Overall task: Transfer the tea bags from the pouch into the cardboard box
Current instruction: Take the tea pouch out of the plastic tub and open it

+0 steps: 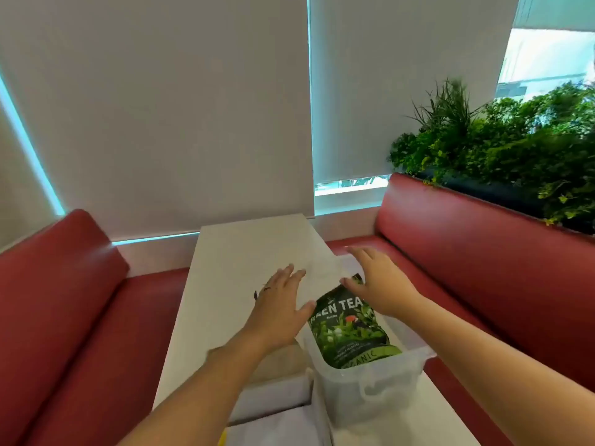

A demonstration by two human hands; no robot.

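Pouch: green tea, slanted in a clear bin at the table's right edge.
Box: just left of the bin, under the left forearm.
Left hand: fingers straight, spread, holding nothing; thumb by the pouch's top corner, contact unclear.
Right hand: fingers extended, empty, over the pouch's top.
Risk: a lopsided lift could drag the light bin off the edge, or spill bags if the pouch is unsealed.

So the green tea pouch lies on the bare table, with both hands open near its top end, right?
Not quite: in the head view the green tea pouch lies inside a clear plastic tub, not on the bare table. The left hand and right hand are open near its top end.
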